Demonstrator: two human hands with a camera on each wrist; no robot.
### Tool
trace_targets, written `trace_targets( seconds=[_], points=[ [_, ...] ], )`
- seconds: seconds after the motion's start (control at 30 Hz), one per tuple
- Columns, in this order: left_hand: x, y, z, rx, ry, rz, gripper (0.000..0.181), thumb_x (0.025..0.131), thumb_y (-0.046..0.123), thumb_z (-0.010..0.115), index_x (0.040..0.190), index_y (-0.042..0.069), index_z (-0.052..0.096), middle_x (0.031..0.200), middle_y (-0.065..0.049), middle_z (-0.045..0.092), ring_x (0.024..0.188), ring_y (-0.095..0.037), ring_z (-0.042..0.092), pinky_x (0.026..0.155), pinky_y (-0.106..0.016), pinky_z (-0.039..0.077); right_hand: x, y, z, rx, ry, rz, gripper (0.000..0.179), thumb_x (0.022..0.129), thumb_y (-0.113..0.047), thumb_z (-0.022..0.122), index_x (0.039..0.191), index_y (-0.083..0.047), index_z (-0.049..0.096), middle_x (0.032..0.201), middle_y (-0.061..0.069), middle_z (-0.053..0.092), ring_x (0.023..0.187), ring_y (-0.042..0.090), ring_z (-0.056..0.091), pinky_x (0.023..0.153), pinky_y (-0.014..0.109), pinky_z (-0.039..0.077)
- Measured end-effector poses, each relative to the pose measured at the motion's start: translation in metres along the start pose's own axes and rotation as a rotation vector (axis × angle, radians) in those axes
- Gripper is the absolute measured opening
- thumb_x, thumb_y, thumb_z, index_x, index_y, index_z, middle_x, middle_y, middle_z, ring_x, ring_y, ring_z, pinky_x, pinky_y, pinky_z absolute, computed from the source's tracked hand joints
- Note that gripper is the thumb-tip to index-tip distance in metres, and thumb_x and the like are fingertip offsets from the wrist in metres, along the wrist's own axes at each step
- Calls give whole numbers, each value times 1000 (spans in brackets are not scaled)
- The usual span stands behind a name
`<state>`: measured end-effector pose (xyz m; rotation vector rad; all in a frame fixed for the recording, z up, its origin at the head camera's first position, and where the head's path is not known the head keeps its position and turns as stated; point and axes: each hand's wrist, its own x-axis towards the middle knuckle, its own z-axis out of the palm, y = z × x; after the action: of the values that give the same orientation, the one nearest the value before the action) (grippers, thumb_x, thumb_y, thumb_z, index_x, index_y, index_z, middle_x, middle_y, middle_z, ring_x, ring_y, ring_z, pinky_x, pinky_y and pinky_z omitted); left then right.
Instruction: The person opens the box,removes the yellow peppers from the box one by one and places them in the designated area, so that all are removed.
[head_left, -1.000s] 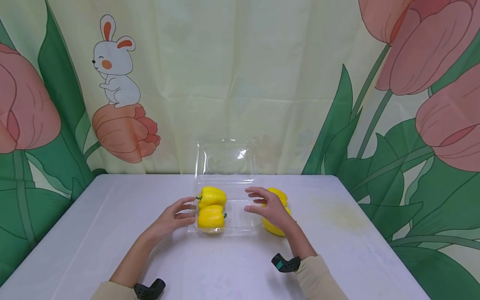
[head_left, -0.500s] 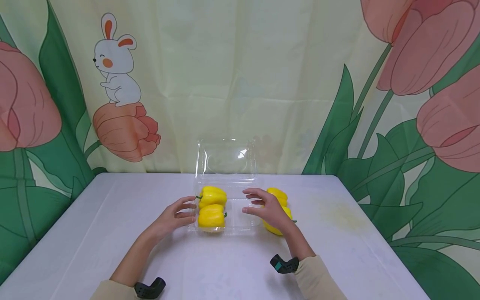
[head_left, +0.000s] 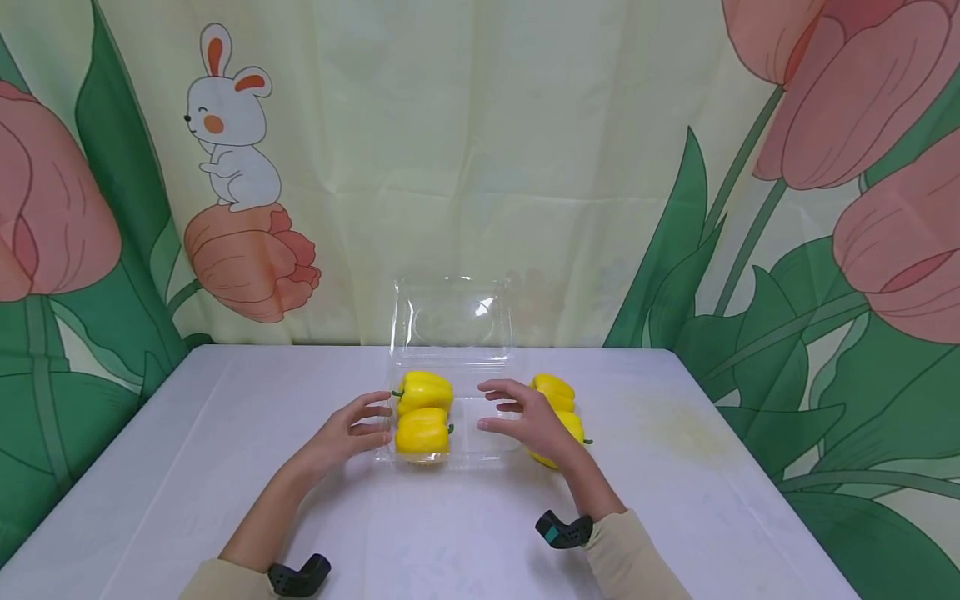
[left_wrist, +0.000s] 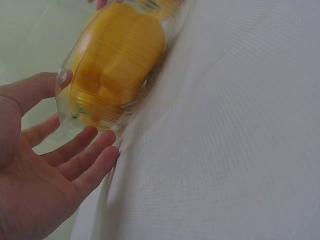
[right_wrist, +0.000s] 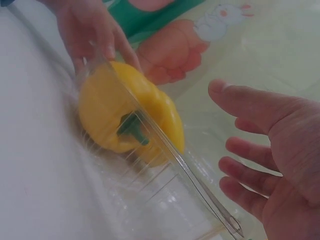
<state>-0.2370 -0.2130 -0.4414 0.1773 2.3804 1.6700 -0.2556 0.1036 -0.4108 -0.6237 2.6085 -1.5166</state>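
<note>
A clear plastic clamshell box (head_left: 476, 446) lies on the table with its lid (head_left: 452, 321) raised at the back. Two yellow bell peppers fill its left half, the rear pepper (head_left: 425, 393) with its stem to the left and the front pepper (head_left: 422, 433) with its stem to the right. My left hand (head_left: 345, 432) has its relaxed fingertips at the box's left wall, thumb near the rim in the left wrist view. Over the box's right edge hovers my right hand (head_left: 531, 418), fingers loosely spread and holding nothing.
To the right of the box, partly behind my right hand, are more yellow peppers: a rear one (head_left: 553, 390) and a front one (head_left: 572, 425). A white cloth covers the table (head_left: 450, 533). Behind it hangs a curtain (head_left: 555, 167) printed with tulips and a rabbit.
My right hand has drifted slightly left, away from the peppers outside and further over the box. The left hand, the box and the peppers have stayed in place.
</note>
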Motion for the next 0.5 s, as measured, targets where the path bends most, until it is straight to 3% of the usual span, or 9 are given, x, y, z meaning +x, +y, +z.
trace_targets(
  seconds=[0.5],
  points=[
    [0,-1,0,-12,-4,3,66,89,26,69,146,24,36,146,-16,45,130,-36,50,101,-43,51,1,0,8,-4,-29,-21,55,79,-40,78,129,-23,59,131,-2,60,122,30,56,103,48,48]
  ],
)
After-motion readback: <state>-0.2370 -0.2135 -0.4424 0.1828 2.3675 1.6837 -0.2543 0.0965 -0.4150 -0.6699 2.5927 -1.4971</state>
